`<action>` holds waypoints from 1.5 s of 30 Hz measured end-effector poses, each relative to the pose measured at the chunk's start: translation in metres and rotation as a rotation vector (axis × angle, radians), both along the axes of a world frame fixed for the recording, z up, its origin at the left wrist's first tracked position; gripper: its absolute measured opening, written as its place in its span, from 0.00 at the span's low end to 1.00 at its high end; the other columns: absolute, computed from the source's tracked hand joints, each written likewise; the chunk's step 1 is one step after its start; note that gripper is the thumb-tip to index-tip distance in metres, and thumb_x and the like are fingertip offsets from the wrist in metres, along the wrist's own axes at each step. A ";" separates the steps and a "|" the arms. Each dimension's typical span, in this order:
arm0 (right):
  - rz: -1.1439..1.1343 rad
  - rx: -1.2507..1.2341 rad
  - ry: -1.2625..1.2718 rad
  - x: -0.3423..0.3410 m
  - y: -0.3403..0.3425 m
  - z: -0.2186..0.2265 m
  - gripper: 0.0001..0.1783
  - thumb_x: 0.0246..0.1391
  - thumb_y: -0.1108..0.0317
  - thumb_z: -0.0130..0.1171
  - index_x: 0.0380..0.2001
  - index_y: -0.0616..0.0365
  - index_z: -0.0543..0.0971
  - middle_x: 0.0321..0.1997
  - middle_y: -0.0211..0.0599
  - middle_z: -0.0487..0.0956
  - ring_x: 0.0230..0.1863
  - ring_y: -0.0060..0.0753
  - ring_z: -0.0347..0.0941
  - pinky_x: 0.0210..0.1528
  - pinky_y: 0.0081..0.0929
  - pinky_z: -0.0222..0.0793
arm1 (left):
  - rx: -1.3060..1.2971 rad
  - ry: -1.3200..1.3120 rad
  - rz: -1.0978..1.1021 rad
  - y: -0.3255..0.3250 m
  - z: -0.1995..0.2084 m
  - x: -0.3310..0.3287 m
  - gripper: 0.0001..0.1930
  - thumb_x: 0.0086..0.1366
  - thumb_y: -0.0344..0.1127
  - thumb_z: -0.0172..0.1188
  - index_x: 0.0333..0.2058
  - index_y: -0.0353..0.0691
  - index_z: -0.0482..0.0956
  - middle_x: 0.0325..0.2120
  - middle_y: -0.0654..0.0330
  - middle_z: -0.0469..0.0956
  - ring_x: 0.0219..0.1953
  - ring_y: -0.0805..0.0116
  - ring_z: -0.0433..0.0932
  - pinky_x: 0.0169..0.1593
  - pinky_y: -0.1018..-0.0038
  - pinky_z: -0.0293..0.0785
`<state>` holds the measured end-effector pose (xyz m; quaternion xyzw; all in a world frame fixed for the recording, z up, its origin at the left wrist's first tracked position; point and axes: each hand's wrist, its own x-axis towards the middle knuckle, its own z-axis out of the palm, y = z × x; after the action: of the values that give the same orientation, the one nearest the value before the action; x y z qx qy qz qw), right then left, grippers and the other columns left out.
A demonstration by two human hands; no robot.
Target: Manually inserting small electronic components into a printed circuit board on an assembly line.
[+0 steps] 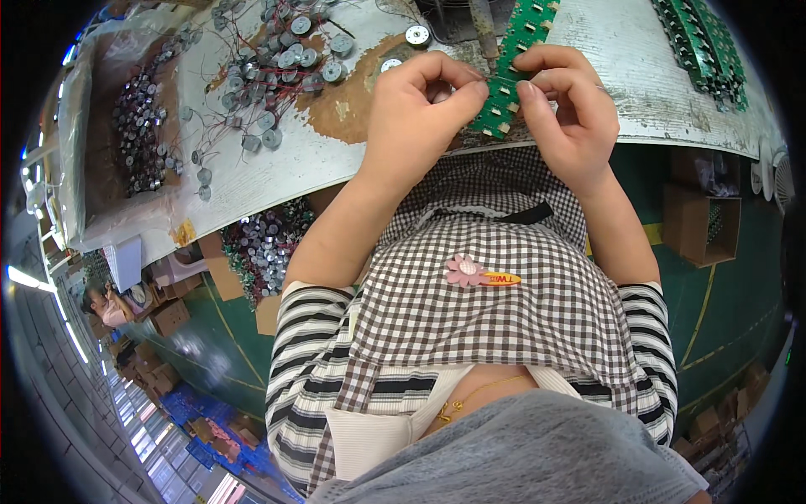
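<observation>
From where I stand, the long green circuit strip [509, 77] slants over the table's near edge [663, 133], right of the middle, with small pale connectors along it. The person's left hand [424, 109] has thumb and forefinger clamped on the strip's left side. The right hand [574, 105] is at its right side, fingers curled, the tips of thumb and forefinger slightly apart against the edge; whether they pinch it, I cannot tell.

Just beyond the left hand lie a white-faced round part [417, 35] and, closer in, another like it, partly hidden. A loose heap of small round motors [290, 63] with red wires spreads toward the table's left end, where a plastic-lined carton [99, 181] holds more. Near the right end, overlapping green boards [703, 52] lie stacked.
</observation>
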<state>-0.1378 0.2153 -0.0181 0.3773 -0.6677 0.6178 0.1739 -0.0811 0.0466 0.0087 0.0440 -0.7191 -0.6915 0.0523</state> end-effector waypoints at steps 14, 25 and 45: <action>-0.007 0.017 0.096 -0.002 0.001 0.006 0.04 0.46 0.80 0.60 0.26 0.67 0.74 0.39 0.44 0.77 0.27 0.22 0.75 0.27 0.15 0.72 | -0.014 0.009 0.005 -0.002 0.007 -0.003 0.05 0.51 0.29 0.63 0.25 0.33 0.78 0.17 0.69 0.74 0.18 0.87 0.65 0.21 0.85 0.60; 0.014 -0.007 -0.025 0.010 0.004 -0.001 0.04 0.47 0.81 0.60 0.26 0.67 0.74 0.39 0.45 0.77 0.27 0.21 0.74 0.27 0.15 0.73 | 0.068 0.001 0.001 0.002 0.005 0.007 0.07 0.57 0.32 0.63 0.29 0.33 0.77 0.19 0.69 0.74 0.20 0.87 0.66 0.22 0.87 0.60; -0.041 0.019 -0.015 0.009 -0.003 0.008 0.04 0.47 0.81 0.60 0.26 0.67 0.75 0.37 0.42 0.77 0.25 0.22 0.75 0.26 0.15 0.73 | -0.033 0.142 0.173 0.014 0.001 0.003 0.07 0.59 0.29 0.61 0.27 0.32 0.73 0.21 0.66 0.75 0.23 0.85 0.69 0.26 0.85 0.67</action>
<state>-0.1287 0.2122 -0.0101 0.3603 -0.6826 0.6104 0.1779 -0.0779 0.0607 0.0093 0.0557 -0.7184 -0.6739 0.1634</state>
